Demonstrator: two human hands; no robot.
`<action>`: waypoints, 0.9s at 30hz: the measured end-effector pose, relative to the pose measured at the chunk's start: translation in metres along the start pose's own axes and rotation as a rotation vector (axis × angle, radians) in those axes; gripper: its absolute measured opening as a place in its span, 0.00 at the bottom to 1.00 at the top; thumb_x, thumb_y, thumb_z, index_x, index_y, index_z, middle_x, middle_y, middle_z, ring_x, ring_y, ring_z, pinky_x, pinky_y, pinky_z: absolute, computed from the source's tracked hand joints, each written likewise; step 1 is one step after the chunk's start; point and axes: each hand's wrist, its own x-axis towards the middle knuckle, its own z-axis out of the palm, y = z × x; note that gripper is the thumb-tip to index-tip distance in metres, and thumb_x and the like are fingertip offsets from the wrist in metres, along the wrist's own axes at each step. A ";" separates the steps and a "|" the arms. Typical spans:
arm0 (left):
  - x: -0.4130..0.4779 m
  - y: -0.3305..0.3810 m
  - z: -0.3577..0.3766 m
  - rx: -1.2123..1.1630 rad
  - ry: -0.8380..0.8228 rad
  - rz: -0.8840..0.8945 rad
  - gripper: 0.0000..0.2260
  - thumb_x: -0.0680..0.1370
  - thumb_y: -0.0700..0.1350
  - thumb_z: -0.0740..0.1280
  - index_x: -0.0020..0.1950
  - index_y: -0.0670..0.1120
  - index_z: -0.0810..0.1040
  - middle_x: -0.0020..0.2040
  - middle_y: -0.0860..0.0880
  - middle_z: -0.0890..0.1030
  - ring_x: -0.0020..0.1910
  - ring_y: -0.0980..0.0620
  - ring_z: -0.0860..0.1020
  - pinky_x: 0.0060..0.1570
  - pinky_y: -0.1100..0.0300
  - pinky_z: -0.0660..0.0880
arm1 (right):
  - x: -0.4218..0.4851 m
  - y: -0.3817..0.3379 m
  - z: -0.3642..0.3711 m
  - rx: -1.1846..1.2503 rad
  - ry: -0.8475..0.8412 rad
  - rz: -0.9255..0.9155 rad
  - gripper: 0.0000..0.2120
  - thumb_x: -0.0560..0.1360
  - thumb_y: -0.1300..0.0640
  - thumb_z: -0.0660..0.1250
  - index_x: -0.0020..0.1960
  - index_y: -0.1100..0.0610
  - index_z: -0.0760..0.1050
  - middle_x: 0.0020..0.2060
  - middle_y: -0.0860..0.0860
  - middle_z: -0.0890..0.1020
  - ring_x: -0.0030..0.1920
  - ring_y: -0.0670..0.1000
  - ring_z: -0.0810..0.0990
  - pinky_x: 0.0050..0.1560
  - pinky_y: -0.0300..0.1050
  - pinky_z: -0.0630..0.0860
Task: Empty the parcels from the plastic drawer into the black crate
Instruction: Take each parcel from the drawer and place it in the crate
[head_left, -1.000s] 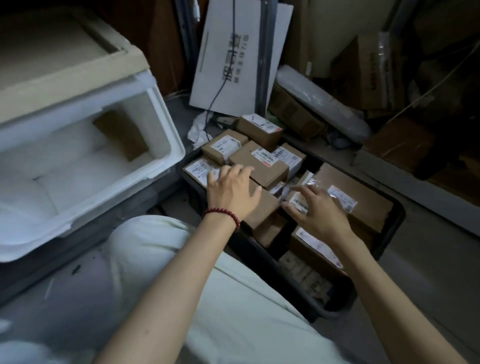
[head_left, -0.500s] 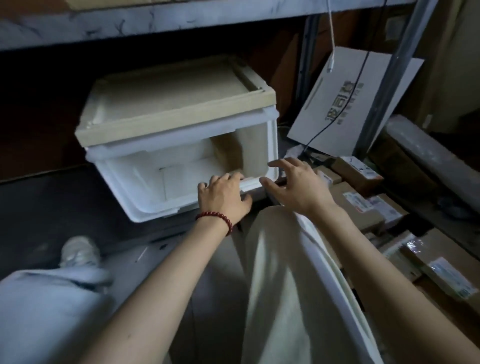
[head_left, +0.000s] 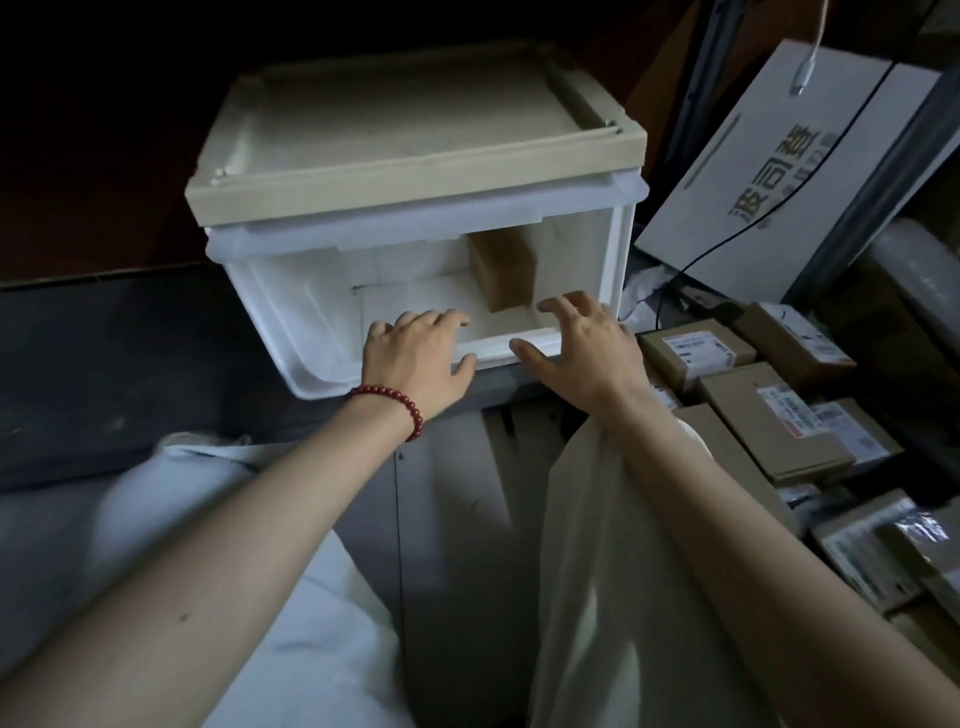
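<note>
Change since half a second ago: my right hand (head_left: 587, 345) has moved from beside the right corner of the plastic drawer (head_left: 291, 312) to above its front rim, and the drawer sits closer in view. My left hand (head_left: 415, 358) remains at that rim.

Hands: the left lies palm down on the front rim, fingers close together and nearly straight, reaching inside, thumb laid along the lip. A red bead bracelet (head_left: 395, 405) circles that wrist. The right is over the rim's right end, fingers spread and slightly bent, holding nothing; I cannot tell whether it touches the rim.

Task items: one brown cardboard parcel (head_left: 501, 270) stands against the drawer's back right corner, apart from both hands. Labelled cardboard parcels (head_left: 769, 415) lie packed together to my right; the black crate's wall is lost in the dark.

Materials: the drawer is milky translucent plastic with rounded edges, under a flat beige framed top (head_left: 405, 135). A white printed board (head_left: 769, 171) leans behind.
</note>
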 end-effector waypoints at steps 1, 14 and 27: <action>0.006 -0.003 0.000 0.014 -0.012 0.009 0.21 0.79 0.56 0.59 0.71 0.52 0.67 0.66 0.49 0.75 0.64 0.46 0.72 0.60 0.50 0.67 | 0.008 0.000 0.005 -0.007 0.004 0.014 0.28 0.76 0.37 0.60 0.71 0.51 0.67 0.68 0.51 0.69 0.68 0.54 0.68 0.62 0.54 0.68; 0.095 -0.046 0.053 0.007 -0.226 -0.121 0.27 0.79 0.56 0.60 0.75 0.50 0.59 0.74 0.45 0.65 0.71 0.42 0.64 0.64 0.45 0.64 | 0.101 0.003 0.086 -0.089 -0.098 0.119 0.31 0.76 0.36 0.60 0.73 0.52 0.63 0.69 0.55 0.68 0.69 0.57 0.66 0.64 0.55 0.66; 0.193 -0.062 0.120 0.004 -0.216 -0.117 0.30 0.79 0.58 0.59 0.78 0.52 0.54 0.77 0.48 0.58 0.74 0.43 0.57 0.68 0.41 0.57 | 0.189 0.025 0.157 0.086 -0.209 0.306 0.37 0.74 0.35 0.62 0.76 0.52 0.58 0.72 0.55 0.62 0.71 0.59 0.62 0.67 0.56 0.64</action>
